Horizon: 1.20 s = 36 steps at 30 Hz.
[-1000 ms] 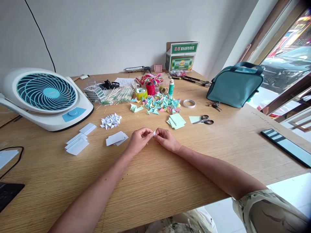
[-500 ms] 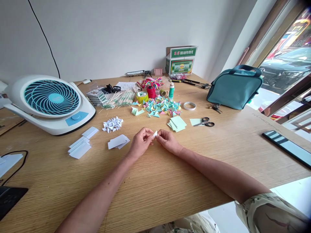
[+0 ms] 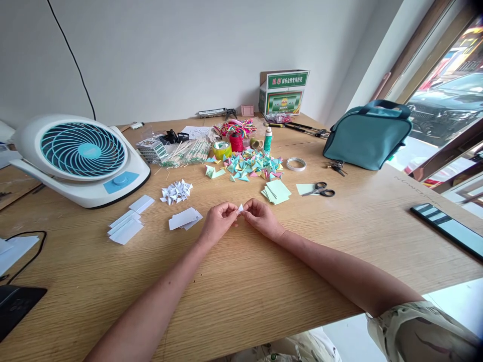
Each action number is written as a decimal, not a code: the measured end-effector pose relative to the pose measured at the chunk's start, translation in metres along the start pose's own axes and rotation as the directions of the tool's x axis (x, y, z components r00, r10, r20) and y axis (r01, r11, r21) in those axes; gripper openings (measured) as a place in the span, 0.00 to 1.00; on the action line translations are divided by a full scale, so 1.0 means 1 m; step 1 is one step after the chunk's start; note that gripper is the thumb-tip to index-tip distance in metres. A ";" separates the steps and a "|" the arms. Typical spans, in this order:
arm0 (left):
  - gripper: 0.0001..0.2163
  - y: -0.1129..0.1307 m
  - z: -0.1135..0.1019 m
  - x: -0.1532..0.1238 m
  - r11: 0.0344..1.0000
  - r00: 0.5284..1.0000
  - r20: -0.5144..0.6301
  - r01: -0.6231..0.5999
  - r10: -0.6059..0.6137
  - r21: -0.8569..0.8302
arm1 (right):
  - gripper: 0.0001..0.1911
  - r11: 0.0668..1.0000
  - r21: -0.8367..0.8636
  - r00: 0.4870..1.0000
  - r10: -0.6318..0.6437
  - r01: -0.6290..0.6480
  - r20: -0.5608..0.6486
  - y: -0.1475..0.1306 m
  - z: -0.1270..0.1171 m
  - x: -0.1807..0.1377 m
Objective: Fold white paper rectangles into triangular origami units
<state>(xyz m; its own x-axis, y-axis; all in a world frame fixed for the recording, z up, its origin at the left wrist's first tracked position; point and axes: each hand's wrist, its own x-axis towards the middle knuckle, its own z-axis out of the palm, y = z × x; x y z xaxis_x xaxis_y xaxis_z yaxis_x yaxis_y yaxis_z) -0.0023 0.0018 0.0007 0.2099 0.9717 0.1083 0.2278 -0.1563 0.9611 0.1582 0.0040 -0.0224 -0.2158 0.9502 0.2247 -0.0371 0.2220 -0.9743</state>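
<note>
The left hand (image 3: 220, 219) and right hand (image 3: 263, 218) were pinched on a small white folded-paper triangle (image 3: 241, 207) directly between their fingertips, neither nearer, its tip pointing forward, long axis unclear, over the brown wooden surface (image 3: 264, 286)

A white-and-blue plastic fan (image 3: 89, 151) stands at frame left, a green-and-white cardboard box (image 3: 286, 94) at upper centre, a teal handled bag (image 3: 368, 137) upper right, and a flat black-edged rectangular device (image 3: 449, 232) far right.

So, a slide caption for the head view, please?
Left hand and right hand pinch white paper over the table.
</note>
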 end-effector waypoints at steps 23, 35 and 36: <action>0.08 0.013 -0.009 0.001 0.770 0.915 0.203 0.403 -0.348 -0.495 | 0.09 0.823 -0.422 0.916 -0.399 0.380 0.047 -0.009 -0.004 -0.009; 0.16 0.011 -0.009 0.001 0.894 0.954 0.131 0.300 -0.271 -0.334 | 0.07 0.984 -0.172 0.999 -0.037 0.038 0.004 -0.005 -0.006 -0.003; 0.16 0.011 -0.008 0.001 0.905 0.958 0.121 0.285 -0.260 -0.315 | 0.09 0.986 -0.168 1.000 -0.014 0.017 0.016 -0.004 -0.007 -0.002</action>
<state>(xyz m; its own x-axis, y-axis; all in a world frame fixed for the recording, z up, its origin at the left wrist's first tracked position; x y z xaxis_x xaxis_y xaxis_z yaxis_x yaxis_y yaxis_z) -0.0075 0.0028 0.0131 0.2568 0.9502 -0.1768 -0.0335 0.1916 0.9809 0.1655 0.0028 -0.0185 -0.2310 0.9433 0.2383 0.1241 0.2715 -0.9544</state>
